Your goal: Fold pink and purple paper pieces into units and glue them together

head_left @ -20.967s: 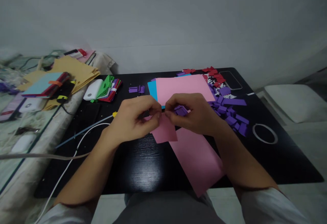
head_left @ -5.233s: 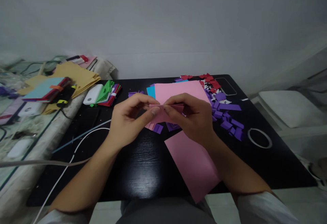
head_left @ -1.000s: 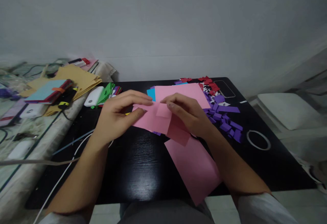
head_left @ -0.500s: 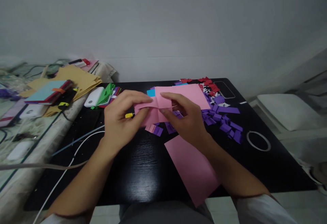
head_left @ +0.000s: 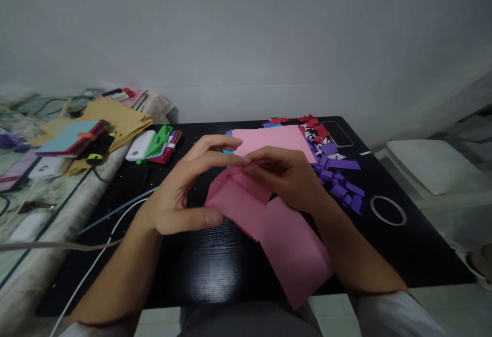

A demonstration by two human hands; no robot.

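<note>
A creased sheet of pink paper hangs tilted over the black table, pinched along its upper edge by my right hand. My left hand is spread, its thumb well apart from the fingers, beside the sheet's left side. Its fingertips reach the right hand's fingertips; whether they touch the paper I cannot tell. Another pink sheet lies at the table's front edge, partly under the right forearm. Farther back is a flat pink sheet with bits of blue paper at its edge.
Cut purple paper pieces and red scraps lie on the right of the black table. A clear ring sits near the right edge. Folded coloured papers and a white cable are on the left.
The held pink paper has swung down and toward me, opening into a larger sheet. My left hand's fingers have spread apart, while my right hand keeps its pinch.
</note>
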